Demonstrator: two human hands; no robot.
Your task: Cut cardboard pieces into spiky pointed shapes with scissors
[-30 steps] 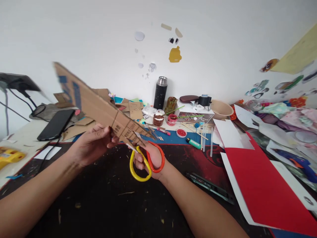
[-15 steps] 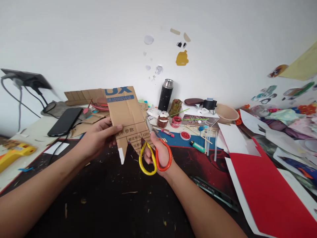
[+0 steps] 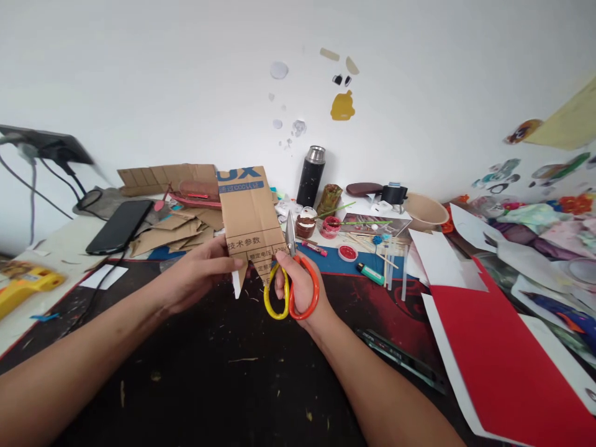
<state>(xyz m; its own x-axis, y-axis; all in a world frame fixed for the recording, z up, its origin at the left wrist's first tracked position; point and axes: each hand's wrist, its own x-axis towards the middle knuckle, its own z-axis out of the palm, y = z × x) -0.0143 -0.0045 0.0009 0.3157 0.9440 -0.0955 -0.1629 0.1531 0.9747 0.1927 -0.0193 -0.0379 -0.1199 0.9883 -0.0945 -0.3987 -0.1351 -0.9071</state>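
My left hand [image 3: 200, 273] pinches the lower left of a brown cardboard piece [image 3: 251, 214], thumb in front and fingers behind. The piece stands nearly upright, with blue and black print on it and a notch cut into its bottom edge. My right hand [image 3: 302, 282] is closed around scissors [image 3: 290, 233] with one yellow and one red handle loop. Their blades point up beside the cardboard's right edge and look nearly together. The right thumb lies close to the lower right corner of the cardboard; whether it presses on it I cannot tell.
Behind stand a black thermos [image 3: 311, 177], paint jars [image 3: 305, 223] and a beige bowl [image 3: 426, 210]. Cardboard scraps [image 3: 172, 233] and a phone [image 3: 120, 226] lie left, near a yellow glue gun [image 3: 30, 288]. Right are a utility knife [image 3: 400, 359] and red paper [image 3: 507, 354].
The cardboard and my left hand have shifted right. The scissors have turned more upright, and their blades now show beside the cardboard's right edge.
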